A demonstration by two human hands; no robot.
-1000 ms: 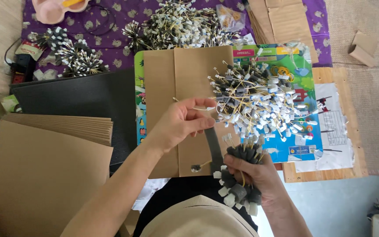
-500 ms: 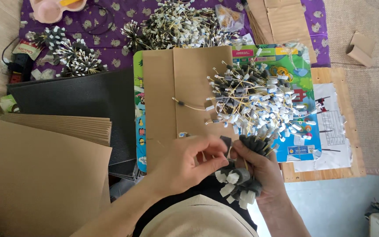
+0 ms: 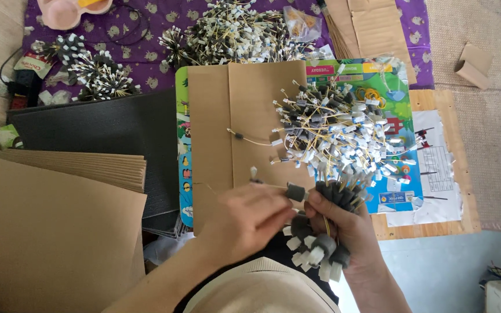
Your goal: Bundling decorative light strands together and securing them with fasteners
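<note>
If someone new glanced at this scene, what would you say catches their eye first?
Most striking is the bristling heap of small tagged sticks lying on the brown cardboard sheet at the centre. Just below it, the right hand grips a bundle of grey-capped pieces, while the left hand pinches a single grey-capped stick beside it. A stack of brown card sheets fills the lower left.

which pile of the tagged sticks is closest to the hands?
The loose pile on the colourful board, just above the right hand. The two others lie farther off on the purple cloth.
</note>
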